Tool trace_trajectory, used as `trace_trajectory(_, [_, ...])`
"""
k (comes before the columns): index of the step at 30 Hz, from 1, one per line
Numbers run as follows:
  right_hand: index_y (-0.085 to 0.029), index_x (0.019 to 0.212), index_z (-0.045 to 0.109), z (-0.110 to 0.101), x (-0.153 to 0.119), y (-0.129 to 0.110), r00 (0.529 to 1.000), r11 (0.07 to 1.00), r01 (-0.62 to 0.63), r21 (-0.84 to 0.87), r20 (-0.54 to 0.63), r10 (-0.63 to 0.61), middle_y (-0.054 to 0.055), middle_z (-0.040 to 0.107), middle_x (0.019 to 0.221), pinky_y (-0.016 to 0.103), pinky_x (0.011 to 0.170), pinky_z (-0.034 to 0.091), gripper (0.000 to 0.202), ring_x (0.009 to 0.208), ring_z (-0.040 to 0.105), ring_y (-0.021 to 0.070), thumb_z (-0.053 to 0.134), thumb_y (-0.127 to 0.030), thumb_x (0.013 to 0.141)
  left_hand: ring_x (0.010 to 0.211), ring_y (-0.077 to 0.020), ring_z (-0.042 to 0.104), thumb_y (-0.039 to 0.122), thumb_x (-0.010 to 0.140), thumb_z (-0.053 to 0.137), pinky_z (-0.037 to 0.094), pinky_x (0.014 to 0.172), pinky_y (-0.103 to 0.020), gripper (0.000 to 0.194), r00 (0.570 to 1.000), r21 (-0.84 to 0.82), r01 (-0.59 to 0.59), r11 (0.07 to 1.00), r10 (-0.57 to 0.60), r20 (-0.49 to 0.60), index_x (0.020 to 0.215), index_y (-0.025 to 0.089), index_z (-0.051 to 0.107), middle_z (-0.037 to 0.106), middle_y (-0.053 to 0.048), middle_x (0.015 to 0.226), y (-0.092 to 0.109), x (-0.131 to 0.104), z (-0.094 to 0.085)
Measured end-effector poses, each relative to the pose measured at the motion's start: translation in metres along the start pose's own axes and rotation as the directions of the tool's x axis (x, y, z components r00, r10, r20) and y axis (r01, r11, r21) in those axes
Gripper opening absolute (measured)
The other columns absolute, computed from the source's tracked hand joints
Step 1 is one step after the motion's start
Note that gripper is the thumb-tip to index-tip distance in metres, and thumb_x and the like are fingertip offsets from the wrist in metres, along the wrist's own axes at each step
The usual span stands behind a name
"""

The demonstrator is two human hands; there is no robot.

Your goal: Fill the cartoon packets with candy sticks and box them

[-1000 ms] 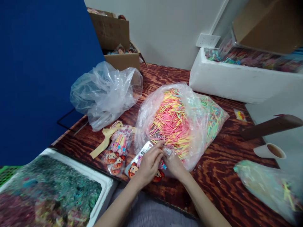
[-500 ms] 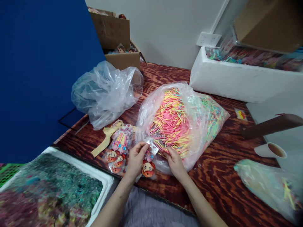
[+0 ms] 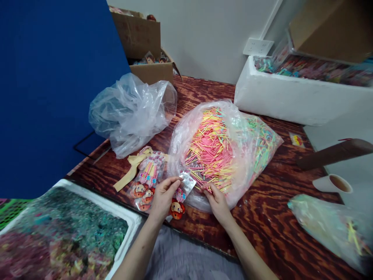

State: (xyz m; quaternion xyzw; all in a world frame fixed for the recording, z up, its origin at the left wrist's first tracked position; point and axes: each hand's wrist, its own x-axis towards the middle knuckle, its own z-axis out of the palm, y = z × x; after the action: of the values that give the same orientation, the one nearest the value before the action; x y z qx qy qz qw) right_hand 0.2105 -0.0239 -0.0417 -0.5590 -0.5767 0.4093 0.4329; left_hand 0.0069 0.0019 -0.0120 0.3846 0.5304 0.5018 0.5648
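My left hand pinches the upper part of a clear plastic packet. A printed cartoon face with red hair hangs at the packet's lower end. My right hand is closed on a small bunch of thin sticks, their pink and yellow ends showing at the fingertips. Both hands are at the near edge of an open clear bag heaped with loose pink and yellow sticks. To the left of my left hand lie several filled packets with the same cartoon faces.
Behind the packets lies a crumpled clear bag, with a cardboard box beyond. A white foam box stands at the back right. On the right are a paper cup and another plastic bag. A foam tub sits front left.
The packet in my left hand has tilted, its cartoon face swinging left. My right hand has turned slightly, so the stick ends now show between its fingers.
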Motion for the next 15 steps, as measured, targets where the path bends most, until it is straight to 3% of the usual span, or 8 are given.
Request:
trace_trajectory(6, [-0.021, 0.086, 0.06, 0.0, -0.004, 0.0028, 1.0, 1.0, -0.006, 0.014, -0.005, 0.006, 0.002, 0.062, 0.08, 0.028, 0.076, 0.045, 0.015, 0.078, 0.059, 0.0194, 0.05, -0.031, 0.092, 0.069, -0.0097, 0.053, 0.036, 0.08, 0.068, 0.041, 0.067, -0.018, 0.019, 1.0, -0.032, -0.003, 0.999, 0.004, 0.018, 0.076, 0.017, 0.067, 0.062, 0.003, 0.072, -0.004, -0.0047, 0.0013])
trace_trajectory(12, [-0.021, 0.087, 0.063, 0.0012, -0.0038, 0.0045, 1.0, 0.999, 0.024, 0.04, 0.019, -0.025, 0.003, 0.064, 0.083, 0.028, 0.076, 0.045, 0.019, 0.082, 0.061, 0.0195, 0.048, -0.03, 0.094, 0.062, -0.0095, 0.051, 0.038, 0.073, 0.073, 0.04, 0.06, -0.019, 0.024, 0.999, -0.061, 0.055, 0.997, -0.055, -0.001, 0.074, 0.016, 0.064, 0.06, 0.003, 0.067, -0.002, -0.0085, 0.0037])
trace_trajectory(15, [-0.021, 0.089, 0.065, 0.0009, -0.0038, 0.0038, 0.999, 0.998, 0.04, 0.045, 0.021, -0.041, 0.003, 0.065, 0.084, 0.028, 0.077, 0.046, 0.018, 0.083, 0.062, 0.0197, 0.049, -0.03, 0.094, 0.063, -0.0104, 0.052, 0.04, 0.077, 0.069, 0.04, 0.062, -0.02, 0.026, 1.0, -0.006, 0.03, 1.0, -0.03, 0.009, 0.071, 0.015, 0.065, 0.061, 0.002, 0.066, -0.0017, -0.0099, 0.0029])
